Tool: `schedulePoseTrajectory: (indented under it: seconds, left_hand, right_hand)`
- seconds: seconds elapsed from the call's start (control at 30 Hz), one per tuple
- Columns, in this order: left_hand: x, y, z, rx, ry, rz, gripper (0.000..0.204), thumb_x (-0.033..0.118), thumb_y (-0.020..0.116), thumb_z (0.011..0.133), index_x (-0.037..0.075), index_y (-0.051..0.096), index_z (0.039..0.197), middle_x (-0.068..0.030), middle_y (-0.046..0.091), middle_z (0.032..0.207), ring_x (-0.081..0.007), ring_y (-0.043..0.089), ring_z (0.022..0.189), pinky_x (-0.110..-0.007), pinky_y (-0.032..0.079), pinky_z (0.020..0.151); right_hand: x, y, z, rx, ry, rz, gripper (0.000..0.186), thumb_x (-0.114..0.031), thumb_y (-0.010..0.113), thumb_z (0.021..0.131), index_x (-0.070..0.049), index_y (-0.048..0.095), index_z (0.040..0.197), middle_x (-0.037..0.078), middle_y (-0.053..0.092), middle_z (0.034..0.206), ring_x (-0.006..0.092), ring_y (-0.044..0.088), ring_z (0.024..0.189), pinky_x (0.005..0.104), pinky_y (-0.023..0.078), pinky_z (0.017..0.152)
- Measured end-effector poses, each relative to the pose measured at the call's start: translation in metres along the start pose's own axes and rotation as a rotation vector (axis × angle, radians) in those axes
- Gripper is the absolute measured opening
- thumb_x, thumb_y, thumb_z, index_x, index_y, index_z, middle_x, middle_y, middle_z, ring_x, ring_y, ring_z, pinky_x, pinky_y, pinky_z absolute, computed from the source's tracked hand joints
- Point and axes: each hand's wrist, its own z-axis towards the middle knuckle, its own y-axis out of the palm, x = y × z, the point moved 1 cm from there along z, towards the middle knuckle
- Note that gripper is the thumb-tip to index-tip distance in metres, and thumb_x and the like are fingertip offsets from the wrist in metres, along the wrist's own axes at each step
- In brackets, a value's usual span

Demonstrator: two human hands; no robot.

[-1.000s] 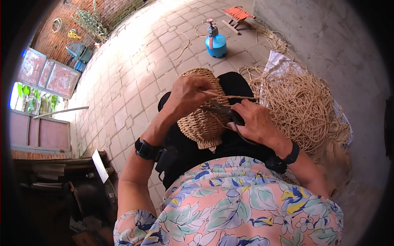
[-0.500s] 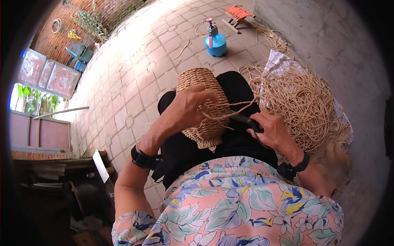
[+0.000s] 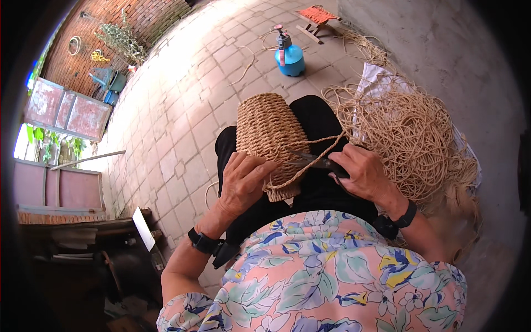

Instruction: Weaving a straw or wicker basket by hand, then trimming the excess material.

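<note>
A woven cord basket (image 3: 270,124) lies across my lap, over black trousers. My left hand (image 3: 243,180) rests against its near left side, with thumb and fingers pinched on a thin twisted cord (image 3: 296,178). That cord loops up to the right from the basket's lower part. In my right hand (image 3: 362,170) is a pair of scissors (image 3: 334,167) with dark handles. Their blades point left over the basket, slightly parted and close to the cord. Whether the blades touch the cord, I cannot tell.
A big tangled heap of cord (image 3: 409,144) lies on white cloth (image 3: 368,80) at my right. Ahead on the paving stand a blue pressure sprayer (image 3: 290,60) and a small stool (image 3: 318,15) with an orange seat. Dark clutter (image 3: 83,243) fills the lower left.
My left hand has moved down and toward me along the basket, uncovering its upper weave. The scissors have shifted slightly left, their blades now showing over the basket.
</note>
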Motion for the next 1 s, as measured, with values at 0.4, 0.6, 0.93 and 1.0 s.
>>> schedulePoseTrajectory:
  seconds: [0.4, 0.6, 0.93, 1.0]
  left_hand:
    - [0.004, -0.004, 0.007, 0.072, -0.090, 0.007, 0.021, 0.005, 0.083, 0.072, 0.007, 0.071, 0.088, -0.0045, 0.064, 0.078, -0.0223, 0.057, 0.069, -0.035, 0.044, 0.064]
    - [0.005, -0.002, 0.008, 0.086, -0.109, -0.041, 0.018, 0.004, 0.080, 0.077, 0.007, 0.068, 0.090, -0.0069, 0.066, 0.083, -0.0244, 0.061, 0.073, -0.035, 0.047, 0.064]
    - [-0.022, 0.006, 0.061, -0.268, -0.342, -0.309, 0.030, -0.006, 0.060, 0.076, 0.002, 0.069, 0.104, -0.0148, 0.062, 0.090, -0.0303, 0.064, 0.084, -0.036, 0.052, 0.079]
    - [-0.023, 0.018, 0.069, -0.393, -0.170, -0.238, 0.029, -0.005, 0.062, 0.077, 0.003, 0.071, 0.103, -0.0148, 0.063, 0.091, -0.0317, 0.064, 0.085, -0.038, 0.052, 0.078]
  right_hand:
    - [-0.011, 0.020, 0.055, 0.050, -0.210, -0.131, 0.049, -0.006, 0.083, 0.059, -0.009, 0.060, 0.103, 0.007, 0.054, 0.090, 0.0260, 0.061, 0.087, 0.0395, 0.051, 0.072]
    - [0.000, 0.029, 0.054, 0.053, -0.262, -0.127, 0.033, -0.008, 0.077, 0.069, -0.009, 0.062, 0.098, 0.007, 0.054, 0.078, 0.0257, 0.063, 0.069, 0.0375, 0.052, 0.060]
    - [-0.009, -0.016, -0.012, -0.190, 0.036, 0.051, 0.033, -0.023, 0.082, 0.074, -0.008, 0.065, 0.099, 0.012, 0.059, 0.080, 0.0332, 0.064, 0.069, 0.0444, 0.051, 0.063]
    - [-0.011, -0.020, -0.016, -0.240, 0.114, 0.050, 0.032, -0.022, 0.082, 0.075, -0.007, 0.066, 0.099, 0.012, 0.061, 0.081, 0.0336, 0.065, 0.070, 0.0440, 0.051, 0.062]
